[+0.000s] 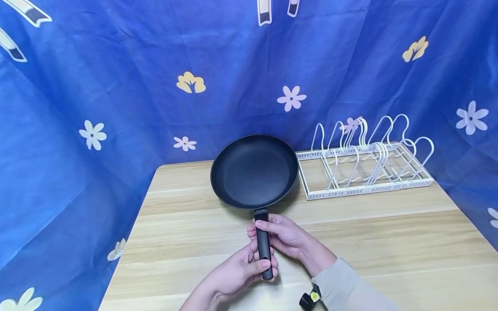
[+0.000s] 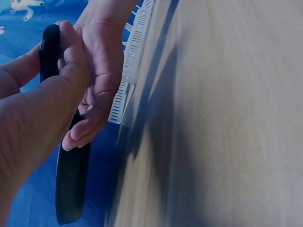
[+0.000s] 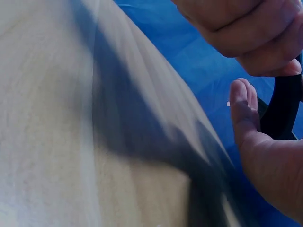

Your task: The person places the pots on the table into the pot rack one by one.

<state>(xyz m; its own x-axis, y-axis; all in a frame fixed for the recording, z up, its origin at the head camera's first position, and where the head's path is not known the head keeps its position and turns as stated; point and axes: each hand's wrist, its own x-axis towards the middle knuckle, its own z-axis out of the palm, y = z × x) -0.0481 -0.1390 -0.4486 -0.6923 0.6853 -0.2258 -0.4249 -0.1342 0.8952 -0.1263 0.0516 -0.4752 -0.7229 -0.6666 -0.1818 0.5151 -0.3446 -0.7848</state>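
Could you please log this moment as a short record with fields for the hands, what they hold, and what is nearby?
Held thing: black frying pan, lifted above the wooden table, casting a shadow on it
Left hand: grips the end of the pan handle
Right hand: fingers curled round the handle nearer the pan
Nearby: white wire rack, standing on the table right of the pan
Backdrop: blue flowered cloth

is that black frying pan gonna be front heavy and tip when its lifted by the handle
Probably front-heavy: the frying pan has a wide bowl on a slim handle, so it may dip forward. It looks rigid. Both the left hand and right hand grip the handle, which should steady it.
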